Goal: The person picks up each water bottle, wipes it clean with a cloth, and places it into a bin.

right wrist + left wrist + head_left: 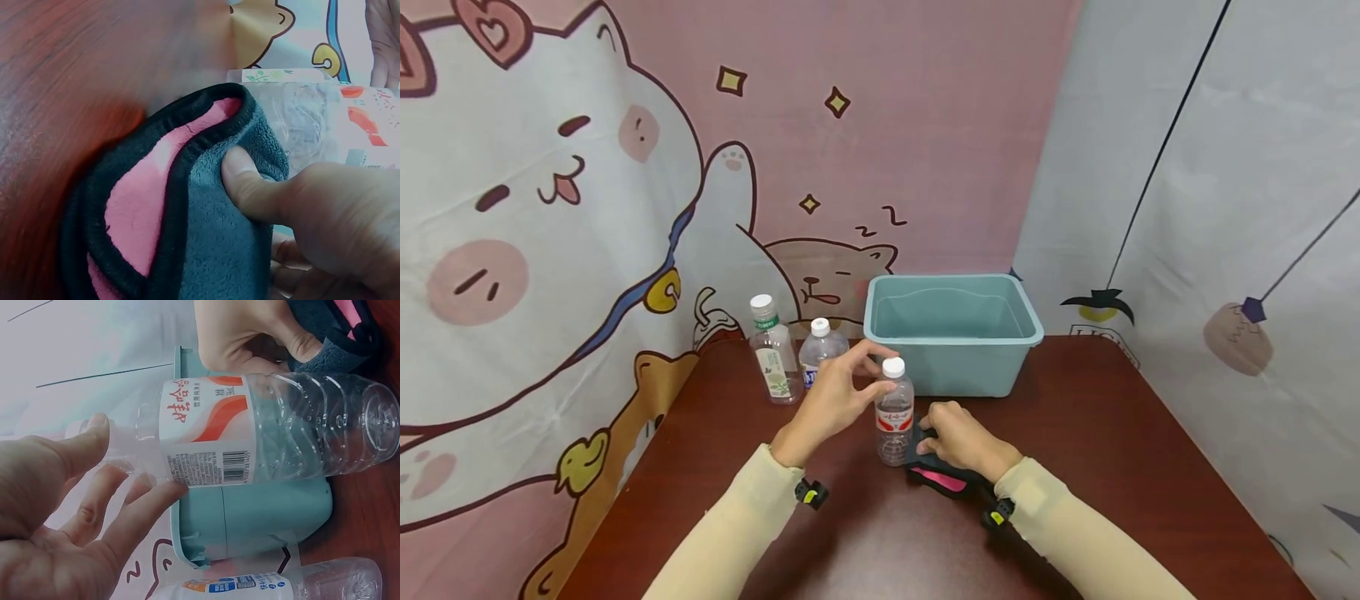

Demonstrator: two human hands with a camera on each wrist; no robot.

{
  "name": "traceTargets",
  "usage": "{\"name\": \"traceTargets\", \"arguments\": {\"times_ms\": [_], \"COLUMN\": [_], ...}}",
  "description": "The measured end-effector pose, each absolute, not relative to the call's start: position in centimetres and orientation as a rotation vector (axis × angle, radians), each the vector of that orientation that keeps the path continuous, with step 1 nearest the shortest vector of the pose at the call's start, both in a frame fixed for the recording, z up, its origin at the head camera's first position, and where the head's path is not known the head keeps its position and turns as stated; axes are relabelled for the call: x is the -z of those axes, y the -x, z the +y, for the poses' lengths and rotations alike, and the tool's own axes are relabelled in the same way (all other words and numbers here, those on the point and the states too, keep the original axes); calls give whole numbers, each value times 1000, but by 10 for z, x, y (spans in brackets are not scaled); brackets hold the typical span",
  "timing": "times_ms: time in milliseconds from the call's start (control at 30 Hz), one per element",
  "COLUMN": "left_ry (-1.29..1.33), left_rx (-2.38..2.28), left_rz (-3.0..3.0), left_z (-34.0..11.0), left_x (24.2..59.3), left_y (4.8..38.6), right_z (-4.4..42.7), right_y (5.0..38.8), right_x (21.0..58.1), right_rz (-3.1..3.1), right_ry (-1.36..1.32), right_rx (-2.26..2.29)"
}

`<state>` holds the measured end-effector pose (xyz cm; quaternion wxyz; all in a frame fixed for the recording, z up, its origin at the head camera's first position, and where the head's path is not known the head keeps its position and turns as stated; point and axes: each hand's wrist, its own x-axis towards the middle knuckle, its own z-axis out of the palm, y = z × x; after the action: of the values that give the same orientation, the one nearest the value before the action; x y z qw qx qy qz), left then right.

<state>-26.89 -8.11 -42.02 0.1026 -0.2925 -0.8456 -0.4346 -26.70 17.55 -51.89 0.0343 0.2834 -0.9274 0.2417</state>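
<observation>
A clear bottle [894, 419] with a white cap and a red-and-white label stands upright in front of the bin. The left hand [831, 402] holds it at the top, thumb and fingers around the cap and neck; in the left wrist view the thumb of this hand [56, 500] lies by the cap of the bottle [209, 434]. Just right of the bottle, the right hand [964, 439] grips a folded dark cloth [932, 477] with pink lining. The right wrist view shows the thumb of that hand [337, 219] pressed on the cloth [219, 231], its fingers partly hidden.
A light teal bin [958, 367] stands at the back of the dark red table [1120, 467]. Left of it are two more clear bottles, a taller one [777, 367] and a shorter one [822, 344]. A printed curtain hangs behind and beside the table.
</observation>
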Motion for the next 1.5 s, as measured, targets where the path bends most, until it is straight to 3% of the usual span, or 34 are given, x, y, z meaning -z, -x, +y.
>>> {"name": "traceTargets", "arguments": {"times_ms": [500,1500], "left_ry": [892,853], "left_rx": [1263,1276], "left_rz": [-2474,-2509], "left_z": [-82,-82], "left_x": [420,420], "left_y": [270,269], "right_z": [183,181], "right_y": [267,260], "right_x": [512,433], "right_rz": [-2830,-2586], "right_ry": [-797,-697], "right_rx": [-911,-1110]}}
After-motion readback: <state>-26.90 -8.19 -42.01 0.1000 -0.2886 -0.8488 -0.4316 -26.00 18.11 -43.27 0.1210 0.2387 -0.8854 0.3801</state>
